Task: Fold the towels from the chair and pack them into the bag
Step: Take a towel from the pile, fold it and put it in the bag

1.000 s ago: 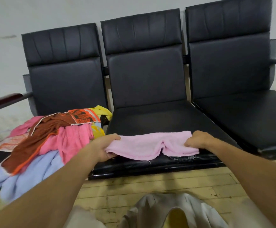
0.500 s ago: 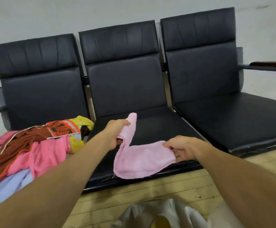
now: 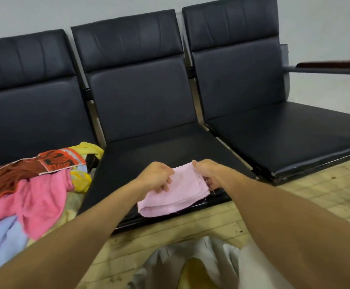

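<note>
The pale pink towel (image 3: 176, 192) is at the front edge of the middle seat (image 3: 159, 151), folded over into a thick oblong. Part of it hangs past the seat's front lip. I cannot tell whether it rests on the cushion or is held just above it.

The left hand (image 3: 156, 176) has its fingers curled onto the towel's left side and pinches the layers. The right hand (image 3: 208, 172) is clamped on the stacked loose edges at the right end, where a few frayed threads stick out.

The towel's long axis runs on a slant across the seat front. The rounded, closed fold points to the near left, off the seat and towards the person. The open edges point to the far right, further onto the seat.

To my eye the fold is being squared up. It would go best if the right hand brought the loose edges level with one another. The left hand could then smooth along the slant towards the closed fold, so the layers lie flat with no bulge. The cushion would give a firmer crease than the air does.

The bag (image 3: 190, 265) gapes on the floor just in front of the middle seat. The pile of towels (image 3: 34, 184) waits on the seat to its left.
</note>
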The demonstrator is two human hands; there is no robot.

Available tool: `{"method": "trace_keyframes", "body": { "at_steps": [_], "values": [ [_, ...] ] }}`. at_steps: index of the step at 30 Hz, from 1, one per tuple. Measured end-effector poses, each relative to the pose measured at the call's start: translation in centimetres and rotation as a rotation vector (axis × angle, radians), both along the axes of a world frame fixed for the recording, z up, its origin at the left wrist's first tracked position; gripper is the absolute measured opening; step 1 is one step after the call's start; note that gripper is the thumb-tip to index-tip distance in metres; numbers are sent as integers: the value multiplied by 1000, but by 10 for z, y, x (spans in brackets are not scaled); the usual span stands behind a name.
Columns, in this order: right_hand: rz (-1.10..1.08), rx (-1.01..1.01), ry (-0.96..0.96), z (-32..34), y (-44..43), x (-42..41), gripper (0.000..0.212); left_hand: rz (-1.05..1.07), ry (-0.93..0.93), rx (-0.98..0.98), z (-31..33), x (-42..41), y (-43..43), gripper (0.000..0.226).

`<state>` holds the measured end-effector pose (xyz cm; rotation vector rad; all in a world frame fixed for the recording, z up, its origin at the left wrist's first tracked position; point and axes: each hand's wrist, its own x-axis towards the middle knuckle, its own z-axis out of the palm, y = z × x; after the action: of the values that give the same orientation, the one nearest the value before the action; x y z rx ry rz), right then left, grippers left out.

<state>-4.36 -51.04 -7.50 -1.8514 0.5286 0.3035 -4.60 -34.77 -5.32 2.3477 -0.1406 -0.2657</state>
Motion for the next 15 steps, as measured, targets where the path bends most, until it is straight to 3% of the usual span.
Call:
{"method": "trace_keyframes", "body": {
  "at_steps": [3, 7, 9, 13, 15],
  "values": [
    [20, -122, -28, -3, 7, 7, 50, 83, -168, 296, -17, 6, 36, 23],
    [77, -163, -64, -2, 15, 6, 20, 174, 25, 535, -33, -1, 54, 62],
    [127, -230, -95, 0, 19, 5, 19, 198, 54, 550, -29, -6, 51, 66],
    [173, -326, -175, 6, 25, 6, 42, 201, 38, 433, -23, -14, 49, 52],
    [217, -327, -210, 12, 28, 1, 39, 188, 36, 332, -21, -20, 53, 46]
  ]
}}
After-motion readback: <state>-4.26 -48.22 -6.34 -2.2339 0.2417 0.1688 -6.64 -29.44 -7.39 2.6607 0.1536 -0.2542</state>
